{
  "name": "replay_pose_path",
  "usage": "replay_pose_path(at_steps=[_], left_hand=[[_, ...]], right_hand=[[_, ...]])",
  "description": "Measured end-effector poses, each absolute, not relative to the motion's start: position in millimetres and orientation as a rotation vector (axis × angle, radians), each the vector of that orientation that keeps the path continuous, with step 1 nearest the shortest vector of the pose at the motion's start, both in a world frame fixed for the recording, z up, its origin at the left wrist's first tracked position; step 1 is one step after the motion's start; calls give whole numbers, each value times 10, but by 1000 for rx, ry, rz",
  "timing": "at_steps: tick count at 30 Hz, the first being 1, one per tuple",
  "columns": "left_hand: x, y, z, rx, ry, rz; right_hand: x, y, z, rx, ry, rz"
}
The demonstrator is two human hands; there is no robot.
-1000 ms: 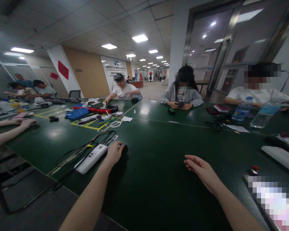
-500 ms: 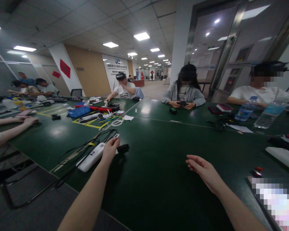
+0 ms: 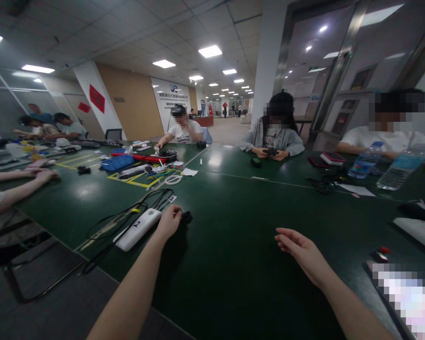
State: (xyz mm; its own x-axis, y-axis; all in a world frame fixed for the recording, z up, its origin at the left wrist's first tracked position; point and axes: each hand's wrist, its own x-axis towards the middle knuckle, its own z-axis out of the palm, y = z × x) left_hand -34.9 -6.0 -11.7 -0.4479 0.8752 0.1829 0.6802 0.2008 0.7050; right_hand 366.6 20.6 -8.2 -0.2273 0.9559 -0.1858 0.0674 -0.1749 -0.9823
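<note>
My left hand (image 3: 169,221) reaches out over the dark green table (image 3: 233,264) and closes its fingers on a small black object (image 3: 186,217). Just left of that hand lies a white power strip (image 3: 138,229) marked with a 2, and black cables (image 3: 127,215) loop away from it. My right hand (image 3: 299,252) hovers a little above the table at the right, fingers stretched out and slightly curled, holding nothing.
Other people sit round the table, one opposite holding a dark device (image 3: 271,152). Water bottles (image 3: 398,170) stand at the far right, a long white object (image 3: 416,232) lies at the right edge, and a blue tray (image 3: 116,163) with tools sits at the far left.
My left hand went forward off the black object onto the power strip's end, then came back onto the object. My right hand has hardly moved.
</note>
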Motion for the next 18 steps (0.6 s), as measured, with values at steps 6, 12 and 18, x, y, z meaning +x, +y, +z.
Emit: replay_pose_path(at_steps=[6, 12, 18], left_hand=[[-364, -69, -137, 1534, 2231, 1093], [-345, -119, -51, 1603, 2329, 981], [-398, -145, -9, 1538, 2376, 995]], right_hand=[[3670, 205, -78, -1275, -1321, 1496], [3673, 211, -97, -1257, -1350, 1503], [3669, 199, -68, -1276, -1337, 1502]])
